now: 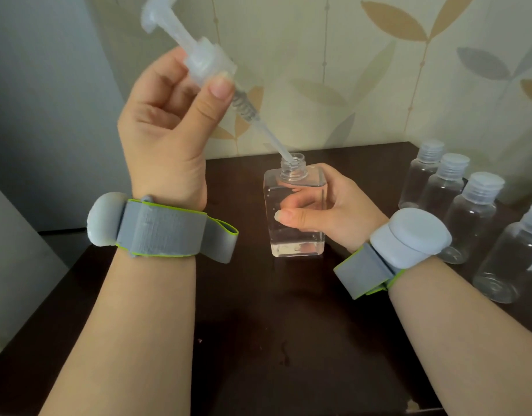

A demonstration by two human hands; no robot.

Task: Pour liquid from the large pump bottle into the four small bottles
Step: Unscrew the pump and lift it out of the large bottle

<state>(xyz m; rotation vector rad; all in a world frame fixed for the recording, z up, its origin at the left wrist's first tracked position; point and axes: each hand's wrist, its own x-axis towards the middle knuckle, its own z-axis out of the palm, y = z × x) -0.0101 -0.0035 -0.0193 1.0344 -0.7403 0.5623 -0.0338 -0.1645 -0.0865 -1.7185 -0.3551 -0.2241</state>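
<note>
I have a single view, from the camera worn on the person's head, so no second view overlaps it. It looks forward and down along both forearms, which enter from the bottom edge and fill the lower half. The lens is wide: the wall (379, 70) behind bends a little toward the edges. The dark surface (273, 340) runs from close under the camera to the wall. It sits near: the left hand (165, 127) is raised high at upper left, close to the lens, and the right hand (328, 211) sits near the centre. The small bottles (469, 217) line the right edge, the nearest one partly cut off there.
</note>
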